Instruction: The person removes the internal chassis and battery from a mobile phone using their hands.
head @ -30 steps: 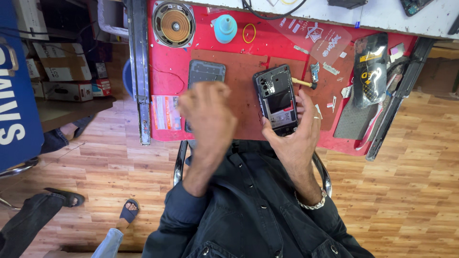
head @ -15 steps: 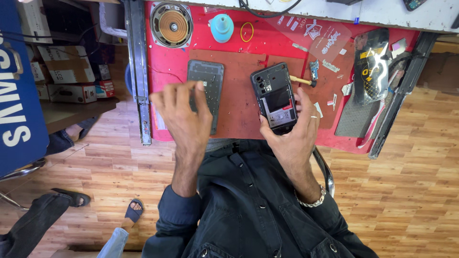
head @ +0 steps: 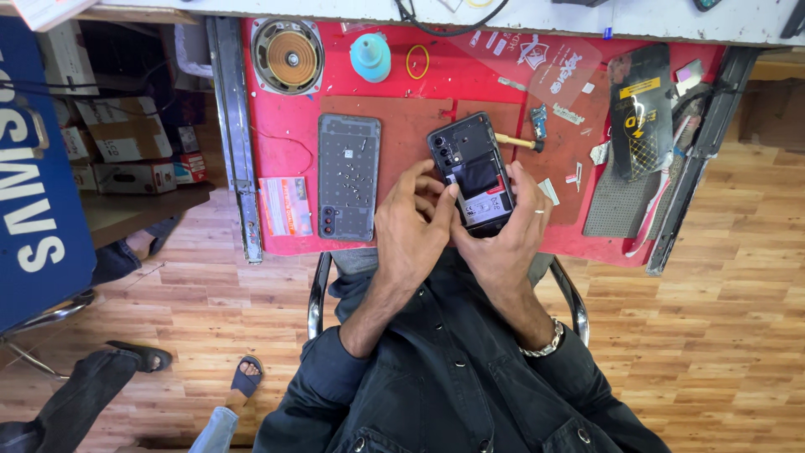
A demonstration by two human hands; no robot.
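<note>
A red table [head: 277, 143] over a wood floor, with a person seated at its near edge.

From the left: a speaker [head: 288, 56] at the far corner, then a back cover [head: 349, 176] lying flat, strewn with tiny screws. The left hand [head: 412, 231] has its fingers curled onto the opened phone [head: 471, 172], gripped from the right by the right hand [head: 503, 239]. The phone's long axis runs away from the person, tilted slightly left, just above the table's near edge; tools crowd the right.

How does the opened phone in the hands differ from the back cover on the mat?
The opened phone is held tilted by both hands, its dark internals showing. The back cover lies flat and untouched on the red mat, grey, with small screws scattered on it. Both are similarly sized rectangles.
</note>
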